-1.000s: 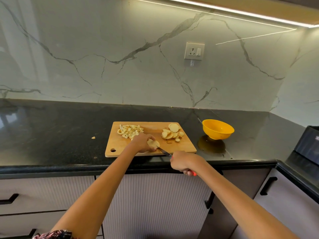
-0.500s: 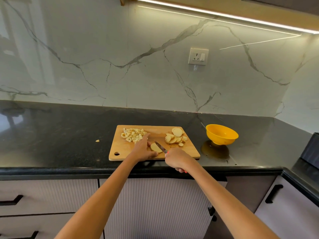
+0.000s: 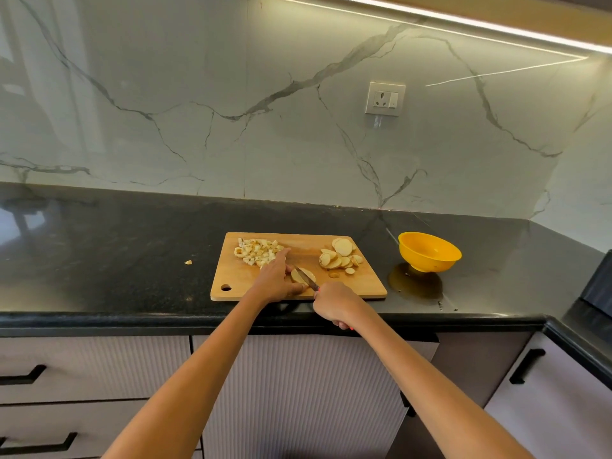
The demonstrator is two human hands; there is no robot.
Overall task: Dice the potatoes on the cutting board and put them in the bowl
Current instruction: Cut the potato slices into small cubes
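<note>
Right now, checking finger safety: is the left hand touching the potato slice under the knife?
Touching. The head view shows the left hand pressed against the potato slice, its thumb along the near edge, while the knife crosses it.

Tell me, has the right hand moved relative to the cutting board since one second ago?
Yes. The right hand with the knife has moved forward toward the cutting board; it was off the near edge, and now its knuckles overlap that edge.
</note>
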